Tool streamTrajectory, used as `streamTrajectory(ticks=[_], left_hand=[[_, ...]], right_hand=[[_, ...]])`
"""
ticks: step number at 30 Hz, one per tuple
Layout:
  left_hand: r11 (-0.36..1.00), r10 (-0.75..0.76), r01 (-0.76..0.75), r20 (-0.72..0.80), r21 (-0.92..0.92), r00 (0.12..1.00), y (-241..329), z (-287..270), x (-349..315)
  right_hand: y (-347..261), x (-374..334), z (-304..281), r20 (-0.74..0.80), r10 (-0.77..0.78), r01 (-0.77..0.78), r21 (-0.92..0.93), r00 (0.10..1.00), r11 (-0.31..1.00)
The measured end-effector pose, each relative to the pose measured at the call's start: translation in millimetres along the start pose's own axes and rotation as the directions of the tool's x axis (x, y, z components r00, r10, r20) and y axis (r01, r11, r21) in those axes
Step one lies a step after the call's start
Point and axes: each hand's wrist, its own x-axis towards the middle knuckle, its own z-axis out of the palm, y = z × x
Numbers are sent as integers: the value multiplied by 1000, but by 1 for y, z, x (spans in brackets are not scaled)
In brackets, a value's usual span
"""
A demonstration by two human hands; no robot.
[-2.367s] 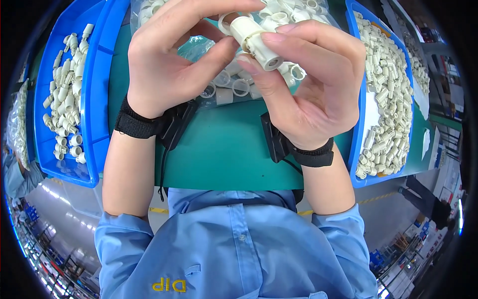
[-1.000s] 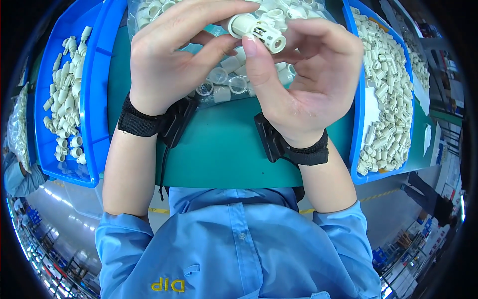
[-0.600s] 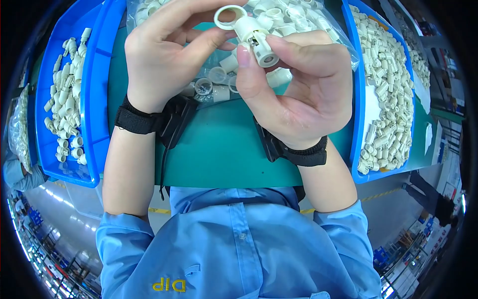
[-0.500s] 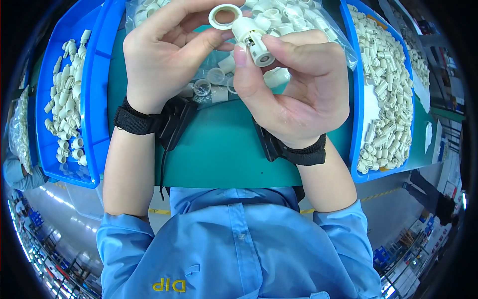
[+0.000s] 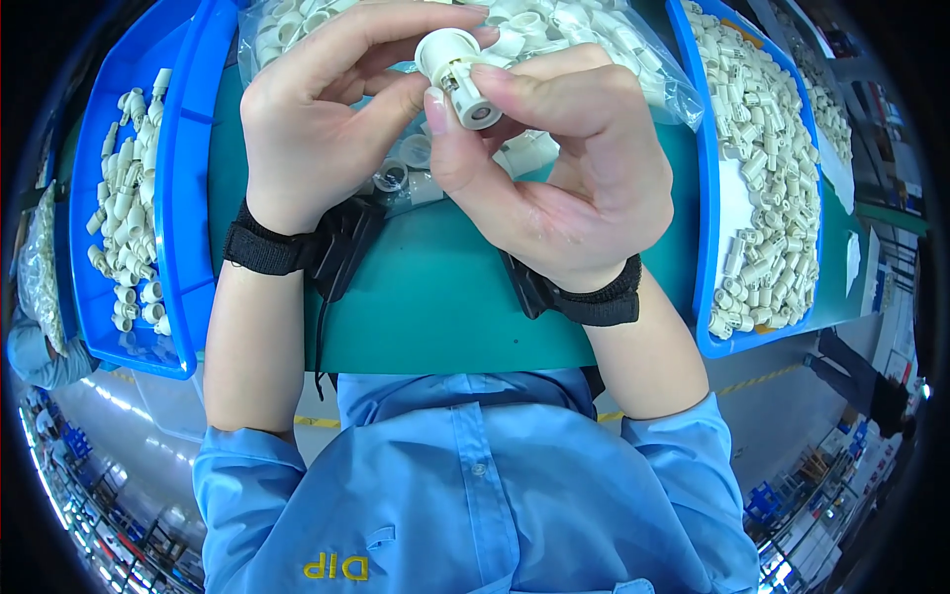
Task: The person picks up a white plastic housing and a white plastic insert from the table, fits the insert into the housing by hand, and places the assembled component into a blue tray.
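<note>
A white flanged plastic cap (image 5: 445,46) is pinched by the thumb and fingers of my left hand (image 5: 312,124). Between the thumb and index finger of my right hand (image 5: 584,163) is a white cylindrical plastic insert (image 5: 471,105), with a slotted side and a small grey round spot on its end. The insert meets the cap, its free end tilted down toward me; how deep it sits I cannot tell. Just beyond and below my hands lies a clear plastic bag (image 5: 648,74) of similar white caps (image 5: 529,148).
At the left, a blue bin (image 5: 188,247) contains white assembled pieces (image 5: 129,198). Another blue bin (image 5: 707,247) on the right has many small white inserts (image 5: 762,198). Green mat (image 5: 455,287) covers the table. Black straps with devices (image 5: 346,247) circle my wrists; a cable hangs down.
The cap has turned from showing its round opening to lining up with the insert. My right hand has moved left with the insert, closer to my left hand.
</note>
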Motion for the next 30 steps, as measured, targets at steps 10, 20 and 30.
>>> streamTrajectory(ticks=[10, 20, 30], left_hand=[[760, 631, -599, 62, -253, 773, -34, -6, 8], [907, 318, -360, 202, 219, 926, -3, -20, -7], [959, 217, -244, 177, 145, 960, -8, -23, -9]], right_hand=[[-11, -4, 1, 7, 212, -212, -11, 977, 977], [-10, -4, -1, 39, 311, -313, 124, 950, 942], [-5, -3, 13, -145, 279, -261, 130, 949, 957]])
